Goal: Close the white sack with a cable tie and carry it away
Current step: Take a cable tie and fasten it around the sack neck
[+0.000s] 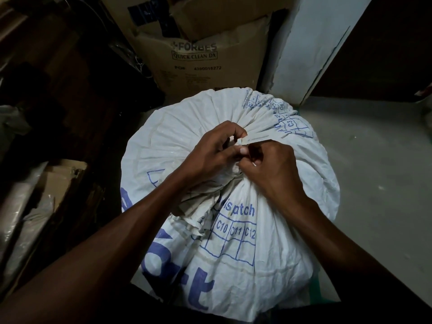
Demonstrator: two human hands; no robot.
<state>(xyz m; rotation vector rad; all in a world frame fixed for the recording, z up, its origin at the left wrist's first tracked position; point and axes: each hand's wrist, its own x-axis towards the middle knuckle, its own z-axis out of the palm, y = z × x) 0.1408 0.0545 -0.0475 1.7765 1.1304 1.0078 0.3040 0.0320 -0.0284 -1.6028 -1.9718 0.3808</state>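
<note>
A big white woven sack [177, 141] with blue print stands full on the floor in front of me, its mouth gathered into a bunch at the top. A pale cable tie [258, 137] runs around the gathered neck, and its free end sticks out to the right. My left hand [215, 150] pinches the tie at the neck, thumb and fingers closed on it. My right hand [268, 169] is closed on the tie and the bunched fabric right beside the left hand. Both hands touch each other and hide the tie's head.
A tall cardboard box [198, 59] printed "FORBES" stands right behind the sack. Dark wooden furniture and more cartons [58, 181] crowd the left side. A white wall corner [304, 50] rises at the back right, with grey floor [374, 171] to the right.
</note>
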